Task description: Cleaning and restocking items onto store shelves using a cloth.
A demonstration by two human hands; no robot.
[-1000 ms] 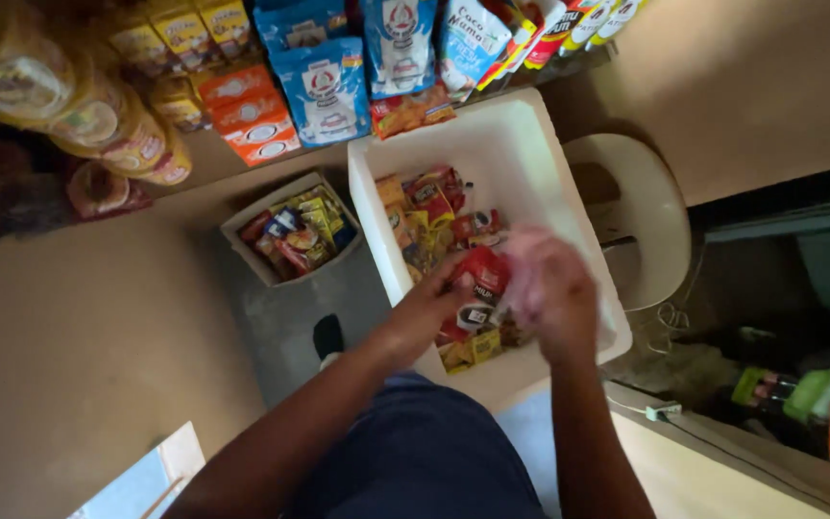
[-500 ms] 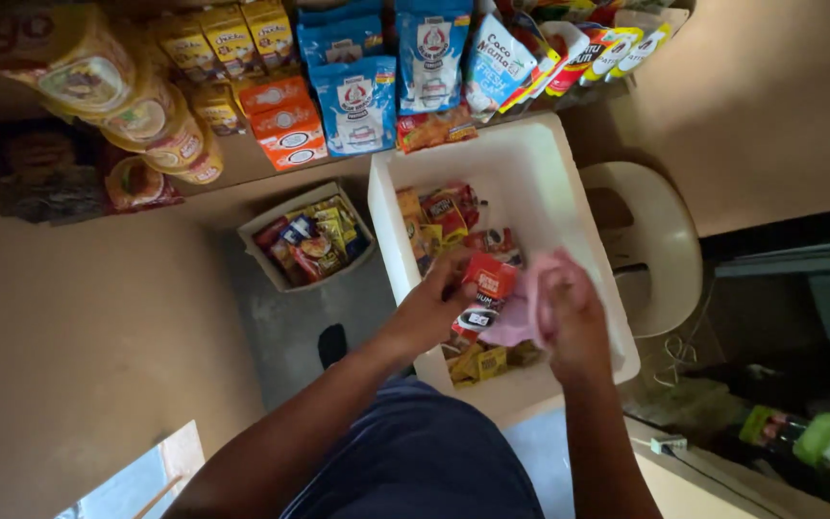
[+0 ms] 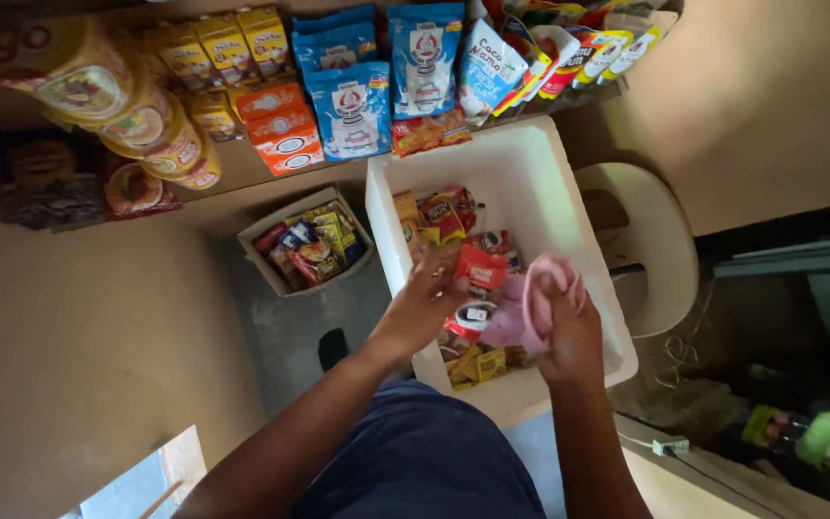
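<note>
Where we look down: both hands meet over a white foam box (image 3: 530,173) on the floor; our dark blue lap fills the lower middle
Left hand (image 3: 429,298): fingers pinched on a small red packet (image 3: 480,266), glossy, flat and roughly square; we hold it just above the box's contents
Right hand (image 3: 564,332): clenched around a pink cloth (image 3: 530,303), soft, crumpled, folds bulging out above the fist; it touches the red packet's side
Foam box: thick matte walls, rectangular, open-topped; its far half shows bare white floor, its near half is heaped with small red, yellow and brown wrappers, shiny and creased
Small tray (image 3: 261,231): pale, rectangular, just left of the box; crammed with mixed foil sachets
Shelf (image 3: 242,168): beyond both; blue pouches (image 3: 353,106) with a white round mark, orange boxes (image 3: 280,130), yellow packs standing in rows
Stool (image 3: 660,240): cream plastic, rounded, right of the box, close beside it
</note>
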